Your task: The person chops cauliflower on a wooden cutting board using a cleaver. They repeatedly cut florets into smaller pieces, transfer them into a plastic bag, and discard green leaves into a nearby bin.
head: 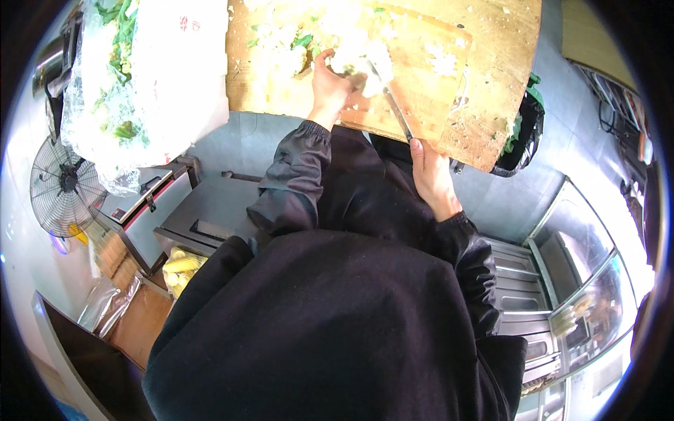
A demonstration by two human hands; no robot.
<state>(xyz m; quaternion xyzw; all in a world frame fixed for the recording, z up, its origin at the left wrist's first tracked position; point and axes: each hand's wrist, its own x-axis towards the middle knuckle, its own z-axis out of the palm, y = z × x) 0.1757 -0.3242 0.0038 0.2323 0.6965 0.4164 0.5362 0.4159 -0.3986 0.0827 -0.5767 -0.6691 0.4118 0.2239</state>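
Note:
A knife (398, 111) is in my right hand (435, 176), gripped by its handle near the front edge of the wooden board. Its blade slants up and left, with the tip end at a pale cauliflower head (376, 66). My left hand (331, 87) is at the near left side of that cauliflower, thumb and a finger curved against it. Glare washes out the cauliflower's outline and hides part of the contact. More cauliflower pieces (292, 60) with green leaves lie to the left, on the wooden cutting board (421, 105).
A white foam box (184, 79) and a clear plastic bag (124, 123) of leafy cauliflower stand at left. Cut bits (441, 59) lie on the board's right. A black-lined bin (532, 131) with leaves sits beyond the right edge. A fan (68, 179) stands far left.

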